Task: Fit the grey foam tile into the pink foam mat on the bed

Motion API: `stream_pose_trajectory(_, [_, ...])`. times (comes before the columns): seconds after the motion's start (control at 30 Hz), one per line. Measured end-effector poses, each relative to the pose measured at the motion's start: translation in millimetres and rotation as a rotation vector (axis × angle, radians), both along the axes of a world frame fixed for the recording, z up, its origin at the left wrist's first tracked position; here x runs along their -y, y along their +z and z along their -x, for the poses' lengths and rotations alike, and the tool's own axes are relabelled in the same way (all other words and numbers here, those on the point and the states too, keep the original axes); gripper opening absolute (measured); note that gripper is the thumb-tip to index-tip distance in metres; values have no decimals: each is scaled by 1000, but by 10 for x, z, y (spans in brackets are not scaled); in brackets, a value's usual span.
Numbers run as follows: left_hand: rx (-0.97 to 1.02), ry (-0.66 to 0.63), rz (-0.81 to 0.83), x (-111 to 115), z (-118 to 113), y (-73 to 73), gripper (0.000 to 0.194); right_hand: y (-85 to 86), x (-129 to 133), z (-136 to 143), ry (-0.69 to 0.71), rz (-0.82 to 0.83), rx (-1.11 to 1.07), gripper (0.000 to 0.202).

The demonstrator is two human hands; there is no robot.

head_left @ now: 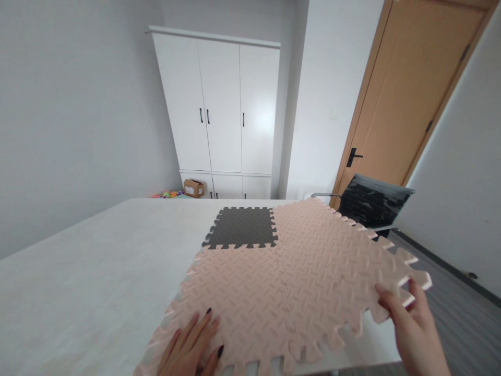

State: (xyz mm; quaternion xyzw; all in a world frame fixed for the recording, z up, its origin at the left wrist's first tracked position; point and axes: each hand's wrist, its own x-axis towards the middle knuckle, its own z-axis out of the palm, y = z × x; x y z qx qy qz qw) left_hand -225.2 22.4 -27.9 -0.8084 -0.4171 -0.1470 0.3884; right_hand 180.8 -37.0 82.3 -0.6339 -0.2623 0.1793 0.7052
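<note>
Pink foam puzzle mat tiles lie joined on the white table, with a dark grey foam tile fitted at their far left corner. My left hand rests flat on the near left pink tile, its fingers spread. At the near right corner, my right hand pinches the toothed edge of the right pink tile between thumb and fingers. That corner is raised off the table. A seam runs between the left and right pink tiles.
The white table stretches to the left. Beyond its right edge stands a black chair, before a wooden door. A white wardrobe is at the back, with a cardboard box and colourful items near its foot.
</note>
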Motion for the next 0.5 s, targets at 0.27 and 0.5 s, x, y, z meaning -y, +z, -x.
stream_pose_trajectory(0.27, [47,-16,14,42,-5,9,46,752,-109,1107,345,-26,816,64])
stream_pose_trajectory(0.5, [182,-131,94,1,108,-121,42,513,-360,2315,841,-70,1345,66])
